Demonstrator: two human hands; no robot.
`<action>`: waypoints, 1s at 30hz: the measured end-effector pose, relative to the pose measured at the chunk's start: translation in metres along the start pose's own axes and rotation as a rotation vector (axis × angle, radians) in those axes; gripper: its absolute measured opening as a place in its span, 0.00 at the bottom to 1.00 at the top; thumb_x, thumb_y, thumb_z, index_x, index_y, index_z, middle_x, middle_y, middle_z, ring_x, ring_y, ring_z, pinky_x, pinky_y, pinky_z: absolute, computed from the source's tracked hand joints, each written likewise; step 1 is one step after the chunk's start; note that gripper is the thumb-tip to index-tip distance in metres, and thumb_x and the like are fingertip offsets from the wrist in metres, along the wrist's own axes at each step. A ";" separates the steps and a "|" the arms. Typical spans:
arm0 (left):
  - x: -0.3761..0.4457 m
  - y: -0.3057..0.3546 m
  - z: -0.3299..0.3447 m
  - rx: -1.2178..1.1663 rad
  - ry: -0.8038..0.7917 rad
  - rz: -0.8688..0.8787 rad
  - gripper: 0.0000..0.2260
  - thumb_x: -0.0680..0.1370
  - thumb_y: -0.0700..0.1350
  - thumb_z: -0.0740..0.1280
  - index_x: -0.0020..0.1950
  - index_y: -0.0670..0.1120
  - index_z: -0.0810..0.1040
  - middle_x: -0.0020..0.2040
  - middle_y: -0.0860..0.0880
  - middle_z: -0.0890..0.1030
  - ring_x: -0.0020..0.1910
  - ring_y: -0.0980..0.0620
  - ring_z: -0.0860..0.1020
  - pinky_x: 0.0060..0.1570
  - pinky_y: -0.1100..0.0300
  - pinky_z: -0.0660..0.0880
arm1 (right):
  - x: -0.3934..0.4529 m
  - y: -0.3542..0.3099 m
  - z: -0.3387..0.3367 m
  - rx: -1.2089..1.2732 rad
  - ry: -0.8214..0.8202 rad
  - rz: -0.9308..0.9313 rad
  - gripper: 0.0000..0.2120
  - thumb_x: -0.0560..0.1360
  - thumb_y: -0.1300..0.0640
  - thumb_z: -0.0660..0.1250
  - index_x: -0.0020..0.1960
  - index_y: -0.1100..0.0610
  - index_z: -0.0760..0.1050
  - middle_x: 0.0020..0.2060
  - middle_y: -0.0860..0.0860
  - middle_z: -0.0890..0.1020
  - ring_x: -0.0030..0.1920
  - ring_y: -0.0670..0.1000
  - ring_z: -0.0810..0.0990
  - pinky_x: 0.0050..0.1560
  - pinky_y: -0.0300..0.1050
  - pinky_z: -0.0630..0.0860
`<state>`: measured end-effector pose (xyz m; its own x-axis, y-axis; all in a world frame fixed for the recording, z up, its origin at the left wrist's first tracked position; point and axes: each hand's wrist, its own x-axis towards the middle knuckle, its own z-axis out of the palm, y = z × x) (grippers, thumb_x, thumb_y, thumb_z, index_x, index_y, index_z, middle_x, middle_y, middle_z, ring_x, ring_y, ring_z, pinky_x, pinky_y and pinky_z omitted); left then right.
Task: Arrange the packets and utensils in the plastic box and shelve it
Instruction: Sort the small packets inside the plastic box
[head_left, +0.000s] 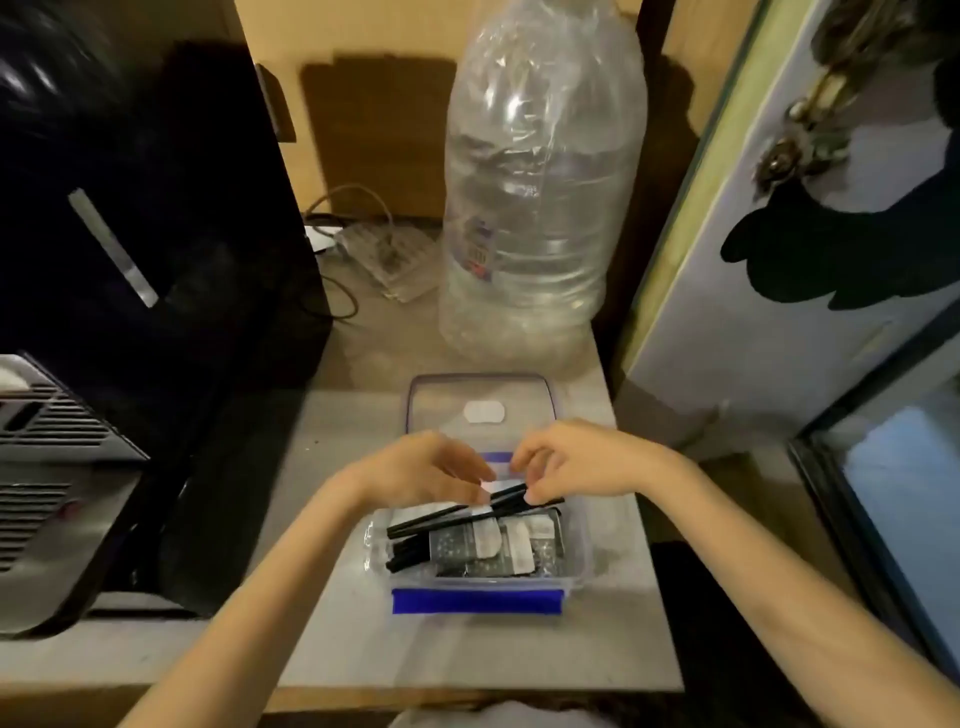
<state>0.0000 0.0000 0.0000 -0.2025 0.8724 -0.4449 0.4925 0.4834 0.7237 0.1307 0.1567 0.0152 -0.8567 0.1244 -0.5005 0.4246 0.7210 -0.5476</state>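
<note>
A clear plastic box (576, 566) with a blue clip on its near side sits on the grey counter in front of me. Inside lie dark patterned packets (485, 553) with white labels and black stick-like utensils (410, 548). Its clear lid (441, 402) lies flat just behind the box. Both hands hover over the box's far edge. My left hand (421, 467) and my right hand (566, 460) each pinch an end region of a bundle of black utensils (452, 514) that slants across the box.
A large clear water bottle (540, 208) stands behind the lid. A black appliance (140, 270) fills the left side, with a grey vented unit (47, 447) near it. Cables and a power strip (384, 249) lie at the back. A white door (810, 260) stands to the right.
</note>
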 end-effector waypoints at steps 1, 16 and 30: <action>0.001 -0.004 0.006 0.014 -0.001 -0.011 0.15 0.74 0.47 0.68 0.60 0.47 0.78 0.58 0.48 0.81 0.56 0.52 0.78 0.62 0.57 0.72 | 0.001 0.002 0.005 0.006 0.005 0.013 0.19 0.72 0.57 0.70 0.62 0.56 0.74 0.53 0.52 0.81 0.49 0.48 0.80 0.54 0.44 0.77; 0.010 -0.032 0.059 0.339 0.320 0.005 0.11 0.74 0.42 0.69 0.56 0.45 0.80 0.55 0.47 0.82 0.51 0.52 0.79 0.54 0.61 0.77 | 0.015 0.019 0.062 -0.146 0.204 -0.043 0.13 0.74 0.60 0.68 0.58 0.56 0.76 0.54 0.51 0.78 0.44 0.43 0.74 0.47 0.35 0.72; 0.013 -0.033 0.060 0.402 0.324 -0.025 0.13 0.75 0.48 0.67 0.57 0.46 0.79 0.54 0.47 0.80 0.48 0.51 0.79 0.49 0.63 0.76 | 0.012 0.012 0.076 -0.397 0.164 0.001 0.16 0.73 0.50 0.68 0.56 0.58 0.73 0.52 0.53 0.79 0.47 0.51 0.78 0.42 0.41 0.74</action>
<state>0.0320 -0.0093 -0.0615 -0.4386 0.8696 -0.2269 0.7576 0.4935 0.4271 0.1476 0.1149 -0.0478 -0.9053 0.2085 -0.3701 0.3069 0.9234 -0.2304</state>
